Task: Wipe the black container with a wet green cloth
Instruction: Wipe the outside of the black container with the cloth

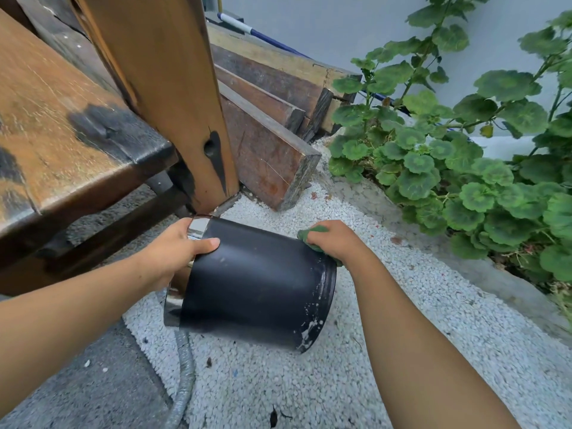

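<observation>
A person holds a black container [257,283] on its side above white gravel [387,351], beside a weathered wooden bench [62,134]. The left hand [173,252] is closed around the container's shiny metal rim [173,301], thumb lying across the black wall. The right hand [337,243] is closed on a green cloth [309,235], pressing it against the container's upper right edge, near its base. Leafy green plants [464,168] grow at right.

You are holding the container [257,283] on its side above the gravel [387,351], your left hand [176,249] gripping its left end, your right hand [337,243] pressing the cloth [312,235] at its far right edge. Planks [272,119] are lying beyond; plants [464,168] are standing far right; the table [62,119] is sitting far left.
</observation>
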A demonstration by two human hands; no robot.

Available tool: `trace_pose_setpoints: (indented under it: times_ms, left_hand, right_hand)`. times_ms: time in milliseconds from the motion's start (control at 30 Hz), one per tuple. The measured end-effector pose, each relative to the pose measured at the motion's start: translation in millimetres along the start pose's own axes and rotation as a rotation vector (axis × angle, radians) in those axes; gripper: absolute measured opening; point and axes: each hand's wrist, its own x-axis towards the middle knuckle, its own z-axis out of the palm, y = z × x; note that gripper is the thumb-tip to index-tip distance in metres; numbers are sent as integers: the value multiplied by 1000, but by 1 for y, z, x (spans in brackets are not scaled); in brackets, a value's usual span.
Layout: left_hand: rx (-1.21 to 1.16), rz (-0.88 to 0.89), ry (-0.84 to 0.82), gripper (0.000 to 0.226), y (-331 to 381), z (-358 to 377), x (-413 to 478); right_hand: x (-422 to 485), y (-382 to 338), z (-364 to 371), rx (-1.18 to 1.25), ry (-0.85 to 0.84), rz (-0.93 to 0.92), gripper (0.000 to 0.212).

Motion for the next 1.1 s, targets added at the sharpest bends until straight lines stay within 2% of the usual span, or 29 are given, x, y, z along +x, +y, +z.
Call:
trace_pose_setpoints:
  times_ms: [67,167,233,333,400,467,700,1100]
  left_hand:
    - [18,-5,8,26,1,1,2]
    - [23,-23,38,23,4,3,5]
    - [29,-31,54,21,6,4,7]
    - [59,-11,58,22,9,8,9]
    - [61,-12,60,28,12,13,10]
    - [59,-20,63,33,17,16,11]
    - [70,-31,70,31,22,18,21]
    - [5,-95,49,35,23,13,33]
  right_hand:
    - [-8,7,3,17,31,-54,26]
    - [-23,12,9,11,100,-131,9]
    - [-31,18,15,-21,157,-188,19]
    - [-40,32,27,-24,271,-225,13]
    - [-48,45,38,15,370,-221,37]
    - [-59,57,49,56,454,-248,48]
    - [-77,77,84,43,601,-338,50]
    - [-85,102,124,-68,720,-433,61]
